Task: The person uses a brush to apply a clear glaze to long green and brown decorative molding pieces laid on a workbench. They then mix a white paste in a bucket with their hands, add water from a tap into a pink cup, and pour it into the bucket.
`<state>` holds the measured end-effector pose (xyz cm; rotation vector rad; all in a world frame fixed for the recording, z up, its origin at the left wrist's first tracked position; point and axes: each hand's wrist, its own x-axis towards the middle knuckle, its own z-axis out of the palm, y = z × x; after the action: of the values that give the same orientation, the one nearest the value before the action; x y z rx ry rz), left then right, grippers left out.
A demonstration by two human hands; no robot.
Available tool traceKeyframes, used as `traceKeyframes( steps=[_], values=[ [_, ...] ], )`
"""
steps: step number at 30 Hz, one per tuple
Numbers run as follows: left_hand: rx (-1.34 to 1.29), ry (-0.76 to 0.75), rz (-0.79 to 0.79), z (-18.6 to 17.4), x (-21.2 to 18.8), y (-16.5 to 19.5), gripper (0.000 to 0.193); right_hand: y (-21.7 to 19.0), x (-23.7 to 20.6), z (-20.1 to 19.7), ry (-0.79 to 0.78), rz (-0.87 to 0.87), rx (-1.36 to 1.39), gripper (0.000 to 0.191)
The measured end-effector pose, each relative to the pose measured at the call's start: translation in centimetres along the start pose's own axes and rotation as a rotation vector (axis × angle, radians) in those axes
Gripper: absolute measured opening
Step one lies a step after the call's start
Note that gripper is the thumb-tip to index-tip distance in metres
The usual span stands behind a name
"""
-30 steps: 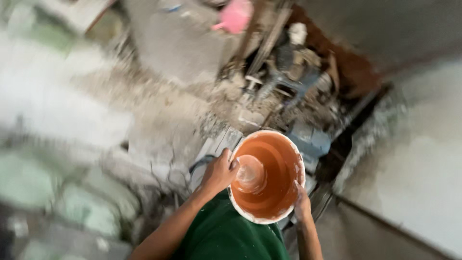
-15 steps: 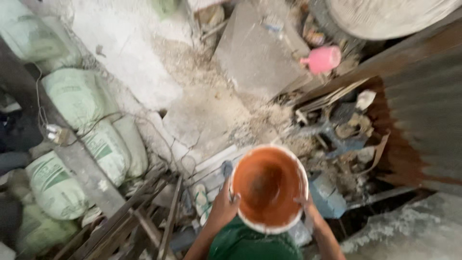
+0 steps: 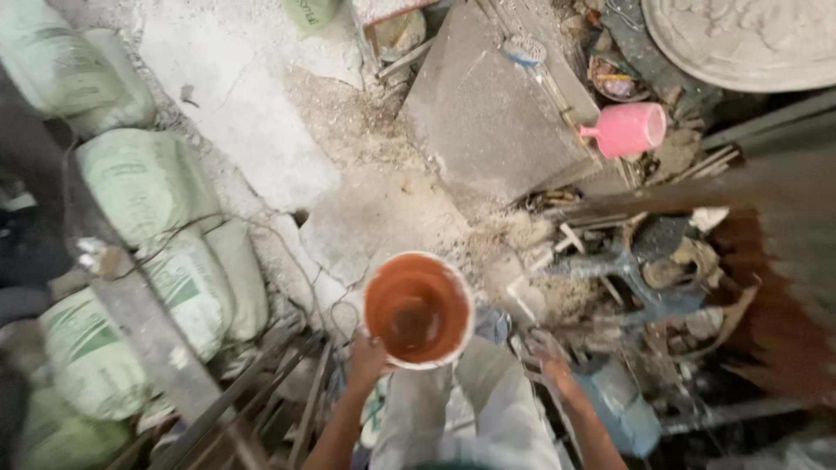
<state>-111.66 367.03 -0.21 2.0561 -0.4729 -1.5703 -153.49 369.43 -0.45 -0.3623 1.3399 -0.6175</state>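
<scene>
Left hand on the bucket, right hand free.

One orange bucket [image 3: 418, 309] hangs mouth-up in front of the person's legs, just ahead of the left hand [image 3: 367, 357], whose fingers are curled on its near-left rim. The right hand [image 3: 550, 355] is off it, to the bucket's right, so the left is the nearer; it is blurred, and whether its fingers are spread I cannot tell. Around them: about five green sacks [image 3: 144, 183] at left, one pink jug [image 3: 629, 129] and one grey slab [image 3: 496, 113] ahead.
</scene>
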Motion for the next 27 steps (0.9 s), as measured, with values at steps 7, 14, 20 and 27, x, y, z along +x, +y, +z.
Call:
traceKeyframes(
  steps=[7,14,20,27],
  values=[
    [-0.352,0.135,0.018,10.1,22.2,-5.5,0.066,5.5,18.9,-9.3,-0.037,-0.067,-0.1,0.087],
    [-0.624,0.201,0.144,25.5,42.0,-10.9,0.058,10.4,36.8,-17.0,-0.151,-0.106,-0.499,0.093],
    [-0.776,0.251,0.175,30.5,49.0,-14.2,0.083,13.9,45.8,-14.1,-0.188,-0.217,-0.333,0.1],
    [-0.029,0.826,0.658,34.5,47.3,-9.7,0.061,9.6,44.2,-10.7,-0.148,-0.198,-0.826,0.06]
  ],
)
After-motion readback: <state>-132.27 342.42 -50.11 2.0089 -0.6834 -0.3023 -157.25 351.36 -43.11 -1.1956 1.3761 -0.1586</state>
